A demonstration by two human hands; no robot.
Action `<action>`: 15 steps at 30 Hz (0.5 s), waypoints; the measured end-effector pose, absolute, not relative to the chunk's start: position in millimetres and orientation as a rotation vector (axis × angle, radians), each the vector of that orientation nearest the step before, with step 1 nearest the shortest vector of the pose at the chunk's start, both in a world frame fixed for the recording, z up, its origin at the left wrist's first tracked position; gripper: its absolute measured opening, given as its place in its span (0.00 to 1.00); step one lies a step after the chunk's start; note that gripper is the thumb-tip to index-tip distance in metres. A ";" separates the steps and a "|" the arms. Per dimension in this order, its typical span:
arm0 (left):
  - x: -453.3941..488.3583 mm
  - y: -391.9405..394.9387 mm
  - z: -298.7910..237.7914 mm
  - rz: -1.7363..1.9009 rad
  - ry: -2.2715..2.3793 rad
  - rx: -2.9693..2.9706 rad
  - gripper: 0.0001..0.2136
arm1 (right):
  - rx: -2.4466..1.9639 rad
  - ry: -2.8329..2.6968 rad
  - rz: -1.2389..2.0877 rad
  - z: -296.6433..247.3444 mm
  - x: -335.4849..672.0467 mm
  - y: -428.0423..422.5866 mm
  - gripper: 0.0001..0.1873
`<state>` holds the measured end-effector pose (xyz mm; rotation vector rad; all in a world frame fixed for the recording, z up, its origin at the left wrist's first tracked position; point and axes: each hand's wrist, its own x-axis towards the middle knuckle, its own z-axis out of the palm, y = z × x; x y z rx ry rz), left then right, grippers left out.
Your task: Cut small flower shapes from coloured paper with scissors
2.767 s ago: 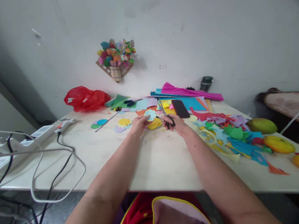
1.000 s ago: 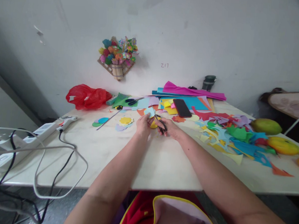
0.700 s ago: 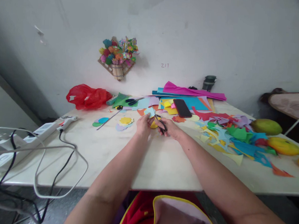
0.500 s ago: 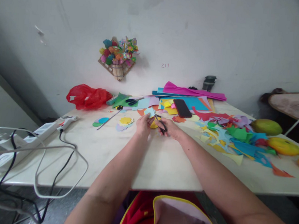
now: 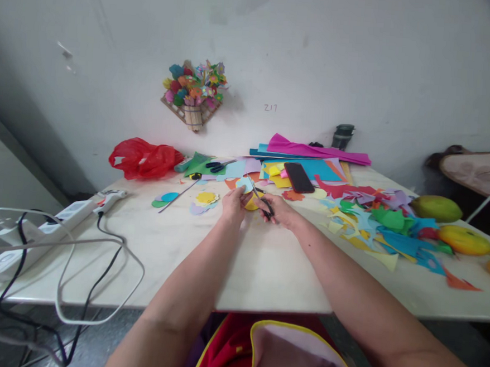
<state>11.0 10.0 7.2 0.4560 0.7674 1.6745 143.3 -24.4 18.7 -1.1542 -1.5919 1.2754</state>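
My left hand (image 5: 234, 202) pinches a light blue paper piece (image 5: 245, 184) above the middle of the table. In my right hand (image 5: 280, 209) is a pair of scissors (image 5: 266, 205) with dark handles, its blades pointing up-left and meeting the blue piece's right edge. Beneath the hands lies a round yellow paper piece (image 5: 252, 202), partly covered. Left of my left hand rest a stack of scalloped paper shapes with a yellow one on top (image 5: 206, 198) and a blue paper circle (image 5: 169, 197) over a green one. An orange scalloped shape (image 5: 293, 195) lies right of the scissors.
Behind my hands are a phone (image 5: 299, 178), coloured sheets (image 5: 319, 170) and a second pair of scissors (image 5: 216, 166). Paper scraps (image 5: 377, 215) and mangoes (image 5: 465, 239) spread to the right. A red plastic bag (image 5: 146, 160), a power strip (image 5: 40, 236) and loose cables are on the left.
My hands stay in nearly the same place. The scissors and the blue paper piece have shifted only very slightly.
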 end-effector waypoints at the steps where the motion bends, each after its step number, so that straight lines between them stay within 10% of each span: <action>1: 10.8 9.7 7.8 1.673 0.767 0.454 0.04 | -1.161 -1.593 1.278 18.8 143.3 -24.4 0.17; 15: 4.2 9.9 9.9 1.628 0.805 0.465 0.04 | -1.175 -1.625 1.290 17.0 144.7 -21.8 0.16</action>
